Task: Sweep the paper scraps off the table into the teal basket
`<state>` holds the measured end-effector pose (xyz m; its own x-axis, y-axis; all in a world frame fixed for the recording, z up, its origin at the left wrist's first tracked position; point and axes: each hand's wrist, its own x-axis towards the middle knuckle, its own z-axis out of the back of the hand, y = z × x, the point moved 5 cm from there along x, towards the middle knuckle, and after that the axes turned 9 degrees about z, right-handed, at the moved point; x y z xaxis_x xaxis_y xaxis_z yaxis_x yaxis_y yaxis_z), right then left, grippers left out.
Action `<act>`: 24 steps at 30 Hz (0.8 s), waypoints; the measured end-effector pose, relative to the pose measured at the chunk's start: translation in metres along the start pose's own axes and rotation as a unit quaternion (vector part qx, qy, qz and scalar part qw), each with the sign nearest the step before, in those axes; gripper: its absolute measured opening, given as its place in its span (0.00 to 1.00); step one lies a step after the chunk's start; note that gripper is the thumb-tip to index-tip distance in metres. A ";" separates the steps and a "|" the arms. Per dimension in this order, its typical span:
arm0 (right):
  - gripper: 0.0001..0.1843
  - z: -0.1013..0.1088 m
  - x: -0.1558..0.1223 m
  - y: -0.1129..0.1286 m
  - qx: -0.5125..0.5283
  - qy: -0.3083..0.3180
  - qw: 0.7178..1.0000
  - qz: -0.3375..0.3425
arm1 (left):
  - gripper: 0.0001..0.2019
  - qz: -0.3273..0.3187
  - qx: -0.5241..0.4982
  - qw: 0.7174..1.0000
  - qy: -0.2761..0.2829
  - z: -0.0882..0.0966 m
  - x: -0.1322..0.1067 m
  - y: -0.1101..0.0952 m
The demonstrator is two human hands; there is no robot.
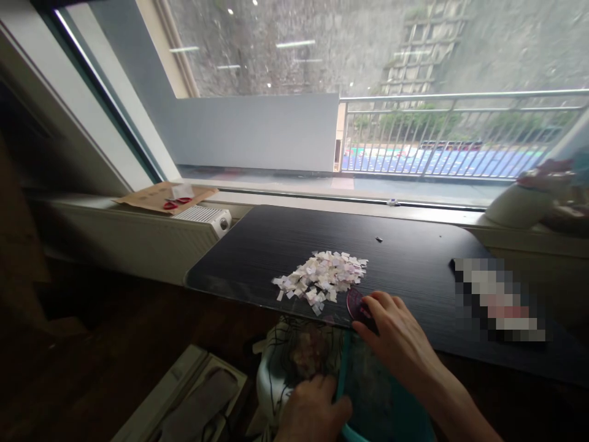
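Note:
A loose pile of small white paper scraps (322, 276) lies on the dark table (257, 245). By the pile's right side, near the front edge, my right hand (384, 313) is closed on a dark purple, rounded flat piece (355, 304) whose kind I cannot make out; its curved edge faces the scraps. Below the table edge, my left hand (317, 408) is closed at the rim of a teal bin (344, 374), with the thumb on the rim. The bin's mouth sits under my right forearm, and its inside is dim.
A pixelated flat object (499, 301) lies on the table's right. Red-handled scissors (177, 202) rest on brown paper (147, 197) on the sill at left, behind a radiator (202, 216). A white rounded object (519, 199) stands on the sill at right. A pale box (202, 393) is below.

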<state>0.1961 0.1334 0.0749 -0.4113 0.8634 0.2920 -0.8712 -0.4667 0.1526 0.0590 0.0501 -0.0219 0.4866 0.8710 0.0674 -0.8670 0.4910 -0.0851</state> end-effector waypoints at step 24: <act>0.13 0.006 0.027 -0.008 0.006 0.168 0.977 -0.129 | 0.09 0.008 0.005 0.996 0.093 -0.005 0.004 0.006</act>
<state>0.1941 0.1591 0.0870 -0.2444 0.9660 -0.0840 -0.9552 -0.2250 0.1922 0.0564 0.0571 -0.0268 0.4836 0.8670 -0.1201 -0.8752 0.4778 -0.0752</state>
